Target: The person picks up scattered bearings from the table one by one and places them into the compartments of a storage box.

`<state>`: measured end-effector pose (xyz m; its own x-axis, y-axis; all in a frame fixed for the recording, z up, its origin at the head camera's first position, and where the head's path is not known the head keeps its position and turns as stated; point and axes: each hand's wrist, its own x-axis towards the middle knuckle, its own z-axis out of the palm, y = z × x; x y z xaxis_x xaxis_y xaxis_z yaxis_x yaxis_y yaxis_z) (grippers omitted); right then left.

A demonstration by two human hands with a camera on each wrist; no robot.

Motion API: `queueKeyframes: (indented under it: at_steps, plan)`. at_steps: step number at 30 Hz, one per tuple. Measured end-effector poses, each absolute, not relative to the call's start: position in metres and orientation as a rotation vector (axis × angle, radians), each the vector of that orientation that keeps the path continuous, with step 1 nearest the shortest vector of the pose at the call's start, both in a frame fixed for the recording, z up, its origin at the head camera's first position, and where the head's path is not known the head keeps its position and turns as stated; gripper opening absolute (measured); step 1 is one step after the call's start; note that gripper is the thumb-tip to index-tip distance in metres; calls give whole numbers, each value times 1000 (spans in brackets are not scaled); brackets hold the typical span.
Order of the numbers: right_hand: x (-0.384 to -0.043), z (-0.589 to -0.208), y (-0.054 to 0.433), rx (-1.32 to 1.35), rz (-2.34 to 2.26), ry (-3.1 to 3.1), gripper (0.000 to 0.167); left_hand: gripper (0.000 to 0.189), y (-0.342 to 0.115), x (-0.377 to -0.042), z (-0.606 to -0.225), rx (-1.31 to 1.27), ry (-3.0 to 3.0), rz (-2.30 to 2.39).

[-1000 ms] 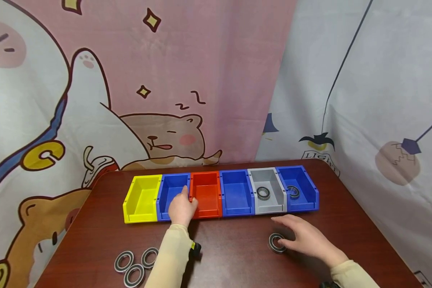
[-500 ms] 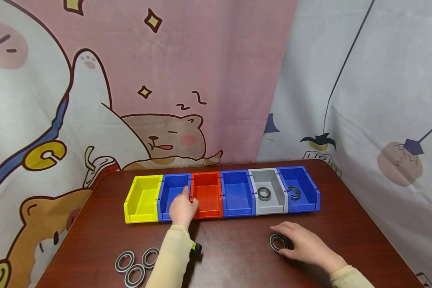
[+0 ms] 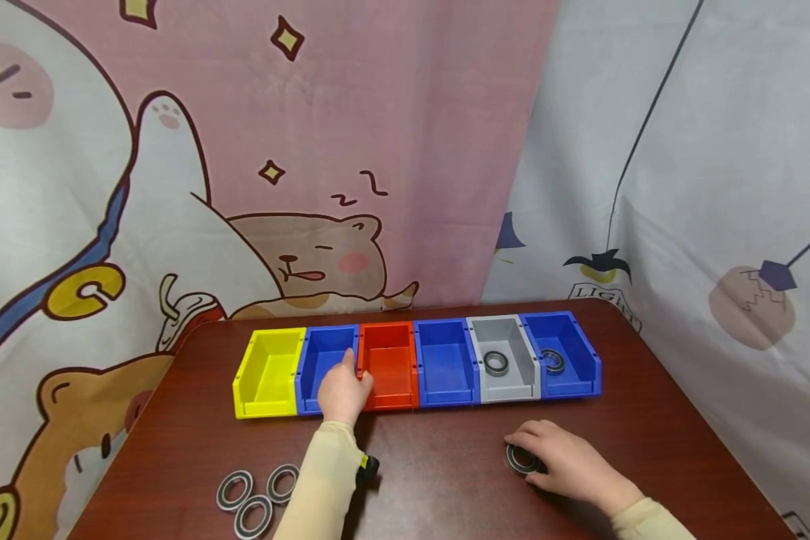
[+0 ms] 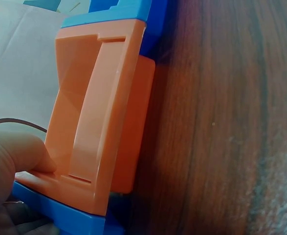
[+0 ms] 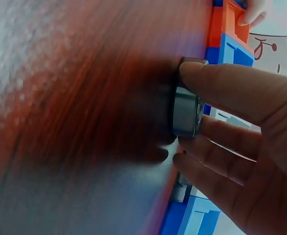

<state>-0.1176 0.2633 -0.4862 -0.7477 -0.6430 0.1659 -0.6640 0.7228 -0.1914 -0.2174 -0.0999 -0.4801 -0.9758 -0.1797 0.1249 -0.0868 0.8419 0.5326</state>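
My left hand (image 3: 340, 391) is at the row of joined plastic bins, pinching the walls where a blue bin (image 3: 322, 346) meets the red bin (image 3: 386, 361). Its thumb (image 4: 28, 152) lies inside the red bin in the left wrist view, with the other fingers on the blue side. On the table at right, my right hand (image 3: 570, 461) grips a ball bearing (image 3: 514, 468) between thumb and fingers. The right wrist view shows the bearing's smooth steel edge (image 5: 186, 113), with the thumb across one end; the fingers partly cover it.
Three loose bearings (image 3: 244, 528) lie at the table's front left. One bearing (image 3: 488, 369) sits in the grey bin (image 3: 504, 330), another (image 3: 559, 363) in the rightmost blue bin (image 3: 586, 367). A yellow bin (image 3: 266, 409) ends the row at left. A printed curtain (image 3: 445, 150) hangs behind.
My right hand has closed its thumb and fingers around the bearing at right, which stays at nearly the same spot. The left hand holds its place at the bins.
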Motion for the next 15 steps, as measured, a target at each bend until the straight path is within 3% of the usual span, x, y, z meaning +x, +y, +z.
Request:
queueKeyframes:
  at_steps: [15]
  plan:
    - [-122, -492, 257, 1094, 348, -2688, 49, 61, -100, -216, -480, 218, -2837, -818]
